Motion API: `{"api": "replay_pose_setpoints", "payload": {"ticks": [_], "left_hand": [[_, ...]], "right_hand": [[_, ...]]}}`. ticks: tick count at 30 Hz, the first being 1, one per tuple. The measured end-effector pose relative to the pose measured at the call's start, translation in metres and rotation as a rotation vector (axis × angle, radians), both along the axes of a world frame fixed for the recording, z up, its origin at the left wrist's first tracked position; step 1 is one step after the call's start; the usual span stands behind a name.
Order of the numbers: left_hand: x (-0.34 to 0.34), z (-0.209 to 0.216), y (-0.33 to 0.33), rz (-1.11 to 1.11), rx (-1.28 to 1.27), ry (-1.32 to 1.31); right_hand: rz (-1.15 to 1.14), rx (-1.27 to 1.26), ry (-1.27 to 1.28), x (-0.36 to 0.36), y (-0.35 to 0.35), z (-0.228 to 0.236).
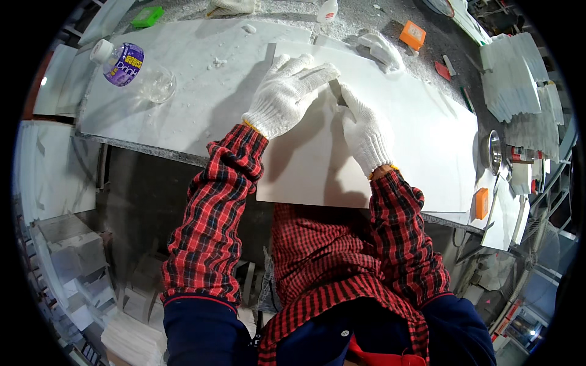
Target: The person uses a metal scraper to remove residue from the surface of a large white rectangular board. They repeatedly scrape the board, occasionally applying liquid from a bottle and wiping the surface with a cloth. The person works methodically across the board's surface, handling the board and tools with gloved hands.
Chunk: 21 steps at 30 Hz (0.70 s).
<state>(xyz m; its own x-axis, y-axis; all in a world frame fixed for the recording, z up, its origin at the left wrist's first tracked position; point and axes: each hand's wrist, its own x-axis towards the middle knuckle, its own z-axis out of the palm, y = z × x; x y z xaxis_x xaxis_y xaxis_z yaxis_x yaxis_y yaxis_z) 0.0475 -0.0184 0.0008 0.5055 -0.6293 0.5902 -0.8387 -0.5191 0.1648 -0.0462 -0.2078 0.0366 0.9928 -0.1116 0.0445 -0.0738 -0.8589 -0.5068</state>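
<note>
A white panel (pixel 421 146), smooth and flat, lies in front of me on the worktable. My left hand (pixel 287 97), in a white knitted glove, rests over its far left part with fingers stretched out. Close to it, my right hand (pixel 365 131), gloved likewise, has its fingers drawn together and pointing toward the left fingertips. A small dark grey patch shows between the hands; whether it is a thin tool or shadow is unclear. Both hands cast shadows on the panel. Its near edge reaches the table's front edge by my checked apron (pixel 317 244).
A clear bottle (pixel 125 64) with a purple label lies at the left on another white slab (pixel 189 116). Farther back are a green block (pixel 147 16), a white squeeze bottle (pixel 328 11), a crumpled glove (pixel 383 52) and an orange block (pixel 412 35). At right stand a metal bowl (pixel 493 151) and stacked slabs (pixel 510 76).
</note>
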Motion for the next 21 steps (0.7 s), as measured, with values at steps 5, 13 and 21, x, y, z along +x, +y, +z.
{"api": "replay_pose_setpoints", "payload": {"ticks": [5, 13, 21], "left_hand": [[-0.001, 0.000, 0.001, 0.048, -0.033, 0.051], [0.002, -0.002, -0.001, 0.043, -0.201, 0.206], [0.000, 0.004, -0.003, -0.001, -0.181, 0.231]], "right_hand": [[0.029, -0.018, 0.030, 0.003, -0.001, -0.001], [0.100, -0.161, 0.156, 0.009, 0.001, 0.014], [0.067, -0.209, 0.172, -0.001, 0.008, 0.011]]}}
